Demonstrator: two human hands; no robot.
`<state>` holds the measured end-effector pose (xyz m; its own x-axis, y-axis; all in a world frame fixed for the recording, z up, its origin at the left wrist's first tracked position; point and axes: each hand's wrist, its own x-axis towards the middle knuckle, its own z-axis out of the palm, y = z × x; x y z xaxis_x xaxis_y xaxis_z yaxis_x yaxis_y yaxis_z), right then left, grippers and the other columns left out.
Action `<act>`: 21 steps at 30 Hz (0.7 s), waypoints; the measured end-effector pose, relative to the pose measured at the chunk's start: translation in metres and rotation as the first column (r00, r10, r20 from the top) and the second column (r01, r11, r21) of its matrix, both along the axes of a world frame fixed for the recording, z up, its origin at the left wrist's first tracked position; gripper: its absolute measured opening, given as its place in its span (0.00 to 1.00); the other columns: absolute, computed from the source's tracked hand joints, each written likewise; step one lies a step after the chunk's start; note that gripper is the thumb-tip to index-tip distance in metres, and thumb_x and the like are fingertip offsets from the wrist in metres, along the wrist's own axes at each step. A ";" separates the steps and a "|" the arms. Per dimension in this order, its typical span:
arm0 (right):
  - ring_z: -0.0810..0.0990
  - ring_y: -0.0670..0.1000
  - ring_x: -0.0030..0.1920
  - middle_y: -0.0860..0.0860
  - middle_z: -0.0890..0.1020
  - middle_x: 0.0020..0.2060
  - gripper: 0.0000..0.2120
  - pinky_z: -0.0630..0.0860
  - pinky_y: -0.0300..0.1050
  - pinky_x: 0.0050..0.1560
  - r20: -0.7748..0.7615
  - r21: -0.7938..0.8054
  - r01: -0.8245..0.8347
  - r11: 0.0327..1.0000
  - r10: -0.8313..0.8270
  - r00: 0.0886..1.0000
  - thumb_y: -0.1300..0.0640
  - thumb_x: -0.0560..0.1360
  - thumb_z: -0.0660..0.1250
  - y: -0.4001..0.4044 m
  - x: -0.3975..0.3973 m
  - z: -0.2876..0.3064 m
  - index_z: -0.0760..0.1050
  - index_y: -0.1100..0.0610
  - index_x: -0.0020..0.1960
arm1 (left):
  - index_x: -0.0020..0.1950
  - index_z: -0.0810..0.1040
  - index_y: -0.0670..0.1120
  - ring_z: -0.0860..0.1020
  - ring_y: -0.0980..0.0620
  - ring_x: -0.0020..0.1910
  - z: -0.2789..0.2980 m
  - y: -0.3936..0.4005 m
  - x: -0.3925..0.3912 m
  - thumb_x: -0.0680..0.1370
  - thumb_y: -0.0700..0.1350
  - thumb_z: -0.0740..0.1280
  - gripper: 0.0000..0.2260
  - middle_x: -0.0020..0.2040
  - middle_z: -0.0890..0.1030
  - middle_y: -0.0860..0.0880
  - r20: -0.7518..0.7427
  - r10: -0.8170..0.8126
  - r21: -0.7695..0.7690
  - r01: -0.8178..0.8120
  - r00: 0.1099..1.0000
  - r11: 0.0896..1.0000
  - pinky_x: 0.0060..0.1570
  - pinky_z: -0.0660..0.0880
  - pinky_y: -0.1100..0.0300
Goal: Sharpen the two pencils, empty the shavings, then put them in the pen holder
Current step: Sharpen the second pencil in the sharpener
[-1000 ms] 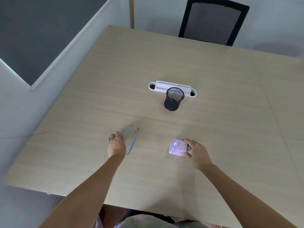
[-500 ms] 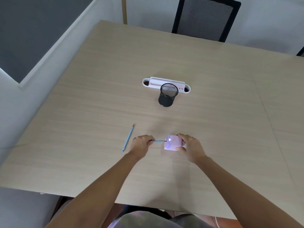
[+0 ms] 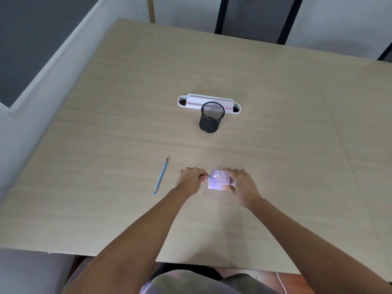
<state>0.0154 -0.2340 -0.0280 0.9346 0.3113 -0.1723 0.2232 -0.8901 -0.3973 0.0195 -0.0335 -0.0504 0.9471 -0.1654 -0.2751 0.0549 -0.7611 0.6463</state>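
No text, label, brand or number can be read anywhere in the view. The white tray [image 3: 209, 102] behind the mesh pen holder [image 3: 211, 117] carries a few small pink marks on its face — too small and blurred to tell whether they are letters or plain dots. The pink sharpener [image 3: 218, 179] shows pale glare patches on its side — nothing legible there either.

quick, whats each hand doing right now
Left hand: closed, pinching a pencil pushed into the sharpener.
Right hand: closed around the sharpener, steadying it on the table.
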 end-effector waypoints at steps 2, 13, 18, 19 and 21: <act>0.75 0.61 0.44 0.56 0.80 0.45 0.25 0.73 0.51 0.46 0.011 -0.001 -0.004 1.000 0.004 1.000 0.49 0.69 0.69 -0.001 -0.002 -0.001 0.72 0.57 0.63 | 0.45 0.80 0.49 0.78 0.44 0.44 0.001 0.001 -0.001 0.78 0.42 0.61 0.08 0.42 0.83 0.48 -0.016 -0.003 0.016 0.003 1.000 1.000 0.54 0.69 0.52; 0.72 0.59 0.56 0.56 0.73 0.58 0.34 0.71 0.53 0.56 -0.111 0.008 0.086 0.996 -0.085 0.990 0.62 0.69 0.66 -0.021 -0.009 0.002 0.58 0.58 0.73 | 0.73 0.55 0.45 0.59 0.44 0.69 0.044 -0.045 -0.005 0.67 0.39 0.69 0.37 0.70 0.59 0.45 0.074 -0.224 0.293 0.193 0.972 0.936 0.69 0.56 0.48; 0.78 0.60 0.44 0.59 0.79 0.40 0.08 0.68 0.42 0.41 -0.167 -0.035 0.084 0.996 -0.089 0.982 0.68 0.69 0.63 -0.025 -0.003 -0.017 0.78 0.63 0.46 | 0.65 0.62 0.42 0.68 0.43 0.61 0.032 -0.080 0.000 0.68 0.43 0.73 0.30 0.62 0.69 0.45 -0.043 -0.262 0.609 0.233 0.964 0.759 0.66 0.62 0.45; 0.77 0.59 0.41 0.59 0.77 0.40 0.07 0.69 0.43 0.41 -0.170 -0.002 0.101 0.995 -0.100 0.980 0.67 0.71 0.64 -0.023 -0.003 -0.018 0.79 0.63 0.46 | 0.63 0.64 0.42 0.70 0.43 0.58 0.030 -0.083 0.000 0.68 0.44 0.73 0.28 0.59 0.71 0.45 -0.028 -0.251 0.643 0.210 0.968 0.736 0.65 0.62 0.45; 0.73 0.57 0.38 0.56 0.73 0.38 0.06 0.67 0.46 0.39 -0.167 0.022 0.137 0.990 -0.131 0.977 0.65 0.73 0.64 -0.018 0.001 -0.021 0.79 0.65 0.45 | 0.58 0.67 0.43 0.73 0.45 0.52 0.024 -0.086 -0.001 0.67 0.45 0.73 0.25 0.53 0.74 0.47 0.029 -0.248 0.702 0.157 0.968 0.695 0.65 0.63 0.44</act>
<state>0.0160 -0.2520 -0.0490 0.9277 0.1934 -0.3192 0.0319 -0.8932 -0.4485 0.0186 -0.1190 -0.0264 0.9447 -0.1641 -0.2840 -0.1917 -0.9788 -0.0722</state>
